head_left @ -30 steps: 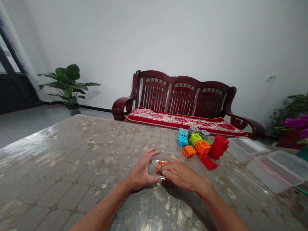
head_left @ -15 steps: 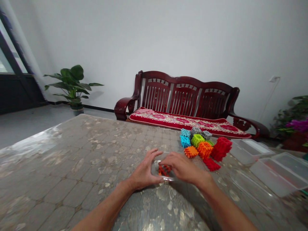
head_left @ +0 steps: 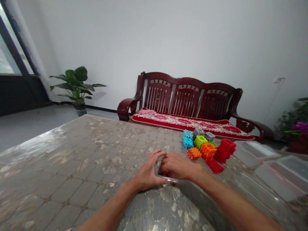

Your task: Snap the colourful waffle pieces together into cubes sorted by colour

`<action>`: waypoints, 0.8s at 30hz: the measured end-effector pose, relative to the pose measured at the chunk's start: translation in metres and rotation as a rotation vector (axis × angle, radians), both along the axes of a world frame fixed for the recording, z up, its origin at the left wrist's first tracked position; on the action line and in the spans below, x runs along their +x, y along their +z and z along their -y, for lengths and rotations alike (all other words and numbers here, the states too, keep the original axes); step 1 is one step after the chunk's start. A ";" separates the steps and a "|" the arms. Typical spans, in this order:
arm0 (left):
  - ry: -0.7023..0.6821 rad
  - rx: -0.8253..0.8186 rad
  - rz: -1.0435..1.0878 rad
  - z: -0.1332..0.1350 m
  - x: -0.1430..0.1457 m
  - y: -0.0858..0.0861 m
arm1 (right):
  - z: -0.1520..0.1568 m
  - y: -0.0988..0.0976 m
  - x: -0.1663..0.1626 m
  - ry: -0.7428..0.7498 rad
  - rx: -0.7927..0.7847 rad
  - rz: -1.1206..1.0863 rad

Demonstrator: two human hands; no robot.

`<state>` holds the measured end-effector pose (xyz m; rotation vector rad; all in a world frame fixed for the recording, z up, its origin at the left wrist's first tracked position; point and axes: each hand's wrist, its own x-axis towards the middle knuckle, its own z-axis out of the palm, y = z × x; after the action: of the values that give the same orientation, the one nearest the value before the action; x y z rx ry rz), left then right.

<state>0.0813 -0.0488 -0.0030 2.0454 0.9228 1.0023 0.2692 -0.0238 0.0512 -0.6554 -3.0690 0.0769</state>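
My left hand (head_left: 149, 171) curves round the left side of a small clear plastic box (head_left: 171, 181) on the table, thumb along its near rim and fingers at the far side. Inside the box lie red-orange knobbly building pieces (head_left: 166, 174), mostly covered by my right hand. Reaching down into the box from the right, my right hand (head_left: 176, 165) has its fingers curled; its fingertips are hidden, so what they grip does not show.
Right of my hands stand stacks of interlocking pieces: blue (head_left: 188, 142), grey (head_left: 199, 132), lime green (head_left: 200, 141), orange (head_left: 208, 150) and red (head_left: 225, 150). Farther right are translucent boxes (head_left: 276, 183) and a clear lid (head_left: 257, 189). Beyond the patterned table (head_left: 96, 154) is a wooden bench (head_left: 185, 96).
My right hand has moved left and deeper into the clear box, its fingers curling over the red-orange pieces. My left hand keeps its hold on the box. The view has shifted slightly left.
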 end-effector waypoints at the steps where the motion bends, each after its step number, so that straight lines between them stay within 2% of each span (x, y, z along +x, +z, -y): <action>1: -0.002 0.000 0.003 0.000 0.000 0.000 | -0.001 0.000 0.000 0.012 0.019 0.018; 13: 0.000 0.014 0.013 -0.002 0.000 -0.004 | -0.001 0.008 -0.001 0.027 0.151 0.096; 19: 0.000 0.038 0.043 -0.001 0.000 -0.002 | 0.002 0.011 0.000 -0.042 0.164 0.042; 24: -0.008 0.015 0.041 -0.001 0.000 -0.003 | 0.006 0.014 0.012 -0.168 0.084 -0.025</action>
<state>0.0809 -0.0480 -0.0063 2.0313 0.8881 1.0464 0.2811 -0.0301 0.0650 -0.8957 -2.9605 -0.0441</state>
